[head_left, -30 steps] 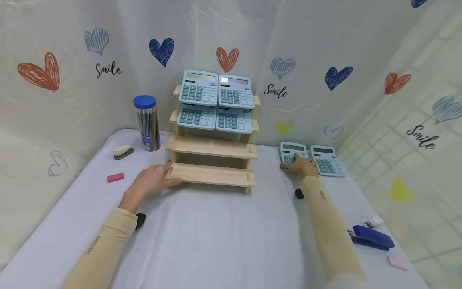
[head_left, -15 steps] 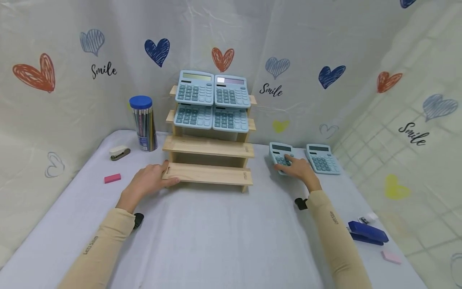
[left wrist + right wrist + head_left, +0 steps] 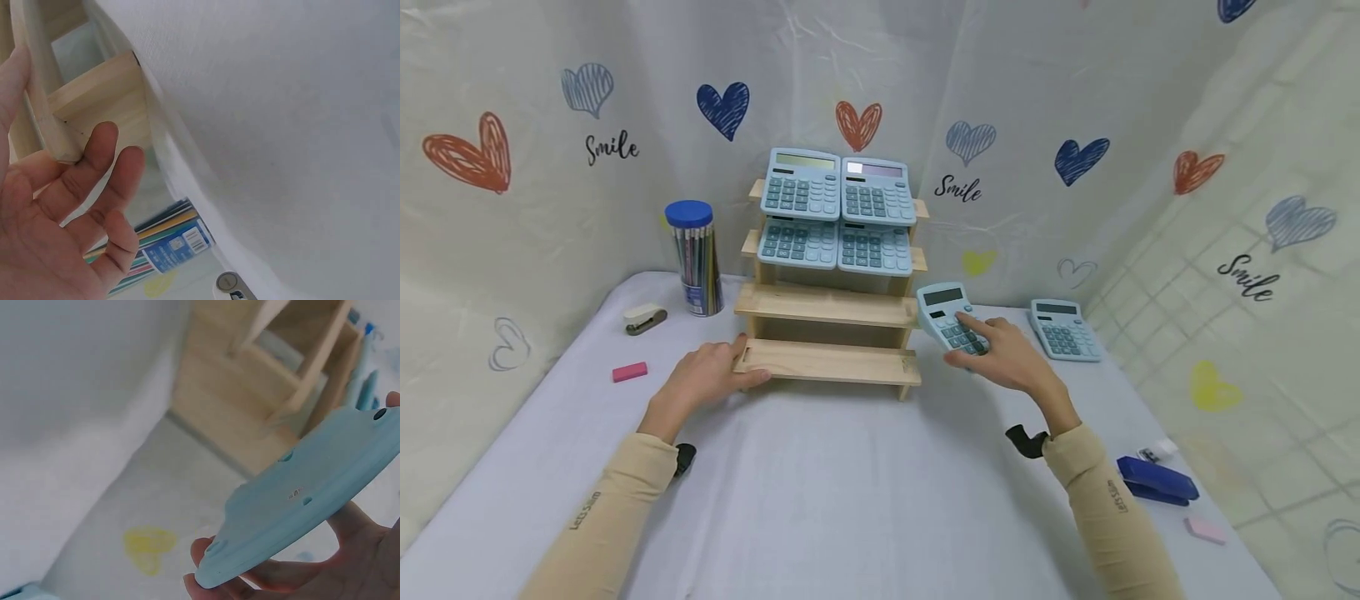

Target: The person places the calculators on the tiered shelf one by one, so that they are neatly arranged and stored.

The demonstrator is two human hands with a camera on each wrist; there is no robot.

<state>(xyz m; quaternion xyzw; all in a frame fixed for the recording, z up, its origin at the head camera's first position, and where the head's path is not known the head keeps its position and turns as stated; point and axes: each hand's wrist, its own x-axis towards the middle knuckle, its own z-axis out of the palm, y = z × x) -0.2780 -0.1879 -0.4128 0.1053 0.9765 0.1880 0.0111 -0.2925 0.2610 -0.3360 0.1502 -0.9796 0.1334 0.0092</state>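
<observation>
A light wooden tiered rack (image 3: 831, 360) stands at the back of the table. Two light-blue calculators lean side by side on each of its upper two tiers; the lower two tiers are bare. My left hand (image 3: 703, 379) grips the left end of the bottom tier, thumb in front and fingers behind the board (image 3: 65, 147). Just right of the rack, my right hand (image 3: 1011, 358) holds another light-blue calculator (image 3: 942, 310) by its right side and lower edge. The right wrist view shows its underside (image 3: 306, 484) raised and tilted. One more calculator (image 3: 1066, 332) lies on the table farther right.
A blue-lidded tub of pencils (image 3: 698, 267), a small white-topped stapler (image 3: 644, 317) and a pink eraser (image 3: 629, 372) are on the left. To the right lie a blue stapler (image 3: 1157, 481), a small white item (image 3: 1159, 450) and a pale pink eraser (image 3: 1205, 531).
My right hand has lifted one calculator off the table and carried it left toward the rack, tilting it. The left hand stays on the bottom tier's end.
</observation>
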